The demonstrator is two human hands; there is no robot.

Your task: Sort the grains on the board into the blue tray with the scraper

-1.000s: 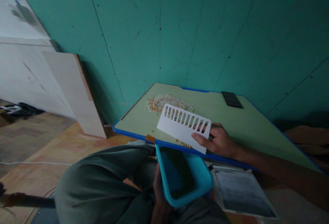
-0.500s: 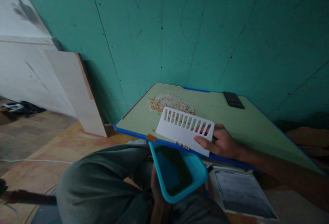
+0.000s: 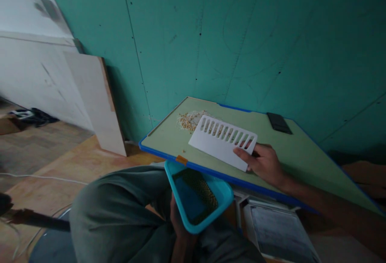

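Note:
My right hand (image 3: 267, 164) grips one end of a white slotted plastic plate (image 3: 218, 147), thumb on top. The plate is tilted over the near part of a pale green tabletop (image 3: 164, 139) with a blue edge. Behind it lies a spread of yellow peas mixed with white grains (image 3: 189, 122), partly hidden by the plate. Below the table's front edge, my left hand (image 3: 178, 219) holds a turquoise plastic container (image 3: 225, 194) from its left side, fingers mostly out of sight. Inside are dark green grains (image 3: 188, 177) and yellowish peas (image 3: 208, 194).
A dark phone-like slab (image 3: 279, 123) lies at the table's back right. The green wall (image 3: 171, 58) stands directly behind the table. A pale board (image 3: 96, 102) leans on the wall at left. A framed grey panel (image 3: 280, 229) is below the table at right.
The slotted plate has moved back from the front edge. Peas lying along that edge are gone, and yellowish peas now show in the container. The view has shifted slightly.

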